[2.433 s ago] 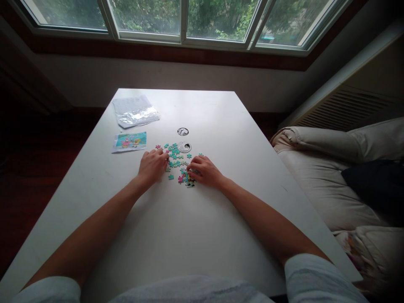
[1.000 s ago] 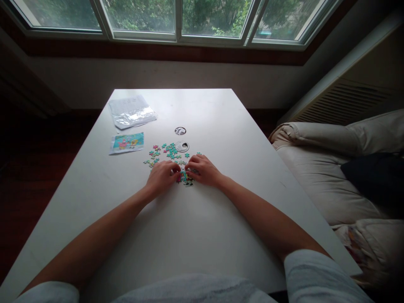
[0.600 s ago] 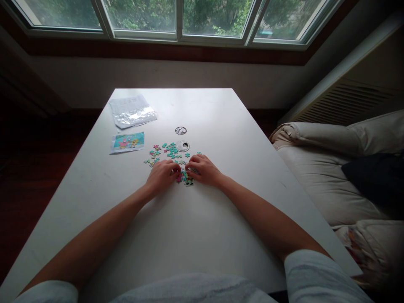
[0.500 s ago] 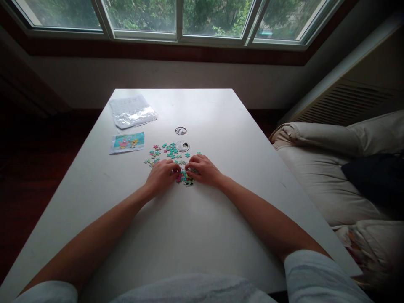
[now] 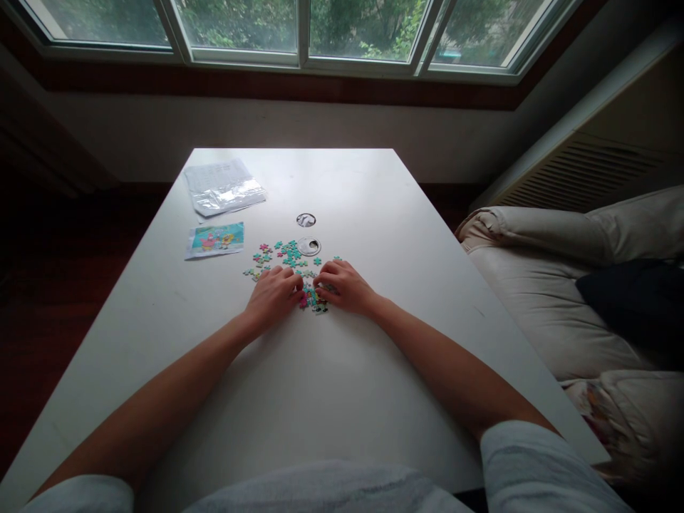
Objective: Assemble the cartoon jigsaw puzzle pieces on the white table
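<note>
Two hands: left hand (image 5: 273,293) has joined right hand (image 5: 345,287) on puzzle cluster (image 5: 314,302), fingers' (image 5: 327,273) grip unclear.

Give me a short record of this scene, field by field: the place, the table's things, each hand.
Place: white table below a window, sofa on the right
Left hand: palm down, fingertips at the small joined cluster
Right hand: palm down, fingertips on the same cluster
Loose pieces: scattered beyond the hands, mostly teal, some pink
Picture card: flat, left of the pieces
Plastic bag: beyond the card
Round discs: two, by the pieces' far side
Grip: too small to tell
</note>
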Available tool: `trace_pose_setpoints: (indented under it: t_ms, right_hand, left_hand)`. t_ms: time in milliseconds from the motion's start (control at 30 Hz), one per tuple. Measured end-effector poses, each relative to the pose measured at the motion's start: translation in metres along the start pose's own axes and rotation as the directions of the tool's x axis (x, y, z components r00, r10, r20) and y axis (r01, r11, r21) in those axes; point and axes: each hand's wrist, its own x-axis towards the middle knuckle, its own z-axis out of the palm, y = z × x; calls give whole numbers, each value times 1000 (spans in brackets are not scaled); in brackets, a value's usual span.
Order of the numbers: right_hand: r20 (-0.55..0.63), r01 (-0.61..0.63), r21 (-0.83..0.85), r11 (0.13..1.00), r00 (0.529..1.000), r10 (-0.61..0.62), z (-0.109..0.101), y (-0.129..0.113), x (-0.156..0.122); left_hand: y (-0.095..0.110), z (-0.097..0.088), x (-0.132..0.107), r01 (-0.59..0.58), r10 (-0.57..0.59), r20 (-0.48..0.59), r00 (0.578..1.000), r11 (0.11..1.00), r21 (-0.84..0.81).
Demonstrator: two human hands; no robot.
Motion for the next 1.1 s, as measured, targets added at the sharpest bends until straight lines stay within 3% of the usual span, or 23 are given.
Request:
trace_pose_setpoints:
  t_ms: [267,533,1000,1100]
  right_hand:
    - [3,-1,-2,1000,1000,1,-1,-2,0]
    - [-36,-10,5,1000,999,10,-1,5,0]
    - [-202,-185,26,982,962,186,-20,33,-3]
    - [-187,-236,27,971,954,237,-28,42,-3]
  left_hand:
    - [-7,3,0,14,-15,-9,1000,999,-52]
    - [-17,3,2,17,-24,-106,994,998,-65]
    - [-30,1,3,71,-79,-128,989,995,-66]
    - [-33,0,3,73,-83,-133,988,994,-77]
